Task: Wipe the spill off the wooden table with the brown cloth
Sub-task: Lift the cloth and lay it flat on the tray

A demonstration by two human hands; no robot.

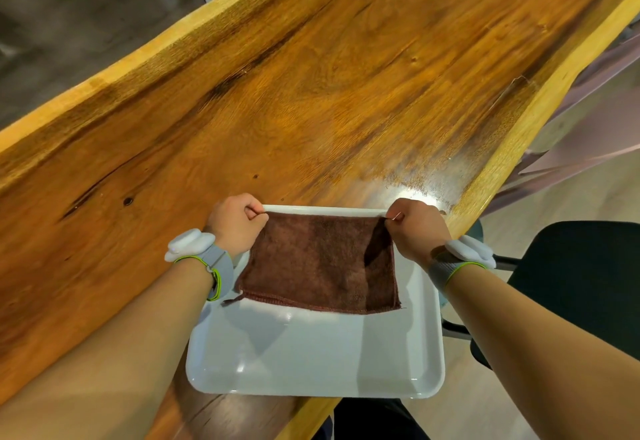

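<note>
1. Big slab of wooden table (311,86) filling the view, running on a diagonal from lower left to upper right, warm orange grain with dark streaks and a paler strip along each long edge.
2. There's a glossy, wet-looking patch (412,179) on the wood just beyond the right hand, catching a bright glare; whether it is liquid or only reflected light, I cannot tell.
3. A white tray (311,360) sits at the near end of the table, its near right corner hanging past the table edge.
4. The brown cloth (318,263) is over the tray, stretched flat between both hands, its far edge lifted near the tray's far rim and its near hem lying on the tray floor.
5. Left hand (235,224) is curled tight, fingers pinching the cloth's far left corner.
6. Right hand (415,228) mirrors it, fingers closed on the far right corner, where the cloth folds into a dark crease.
7. Both wrists carry a grey band (216,263) with a green trim and a white pod on top.
8. Round the table: dark grey floor (69,23) at upper left, a pale floor at right, a black chair (571,283) at the right edge, and a white chair back peeking over the far side.
</note>
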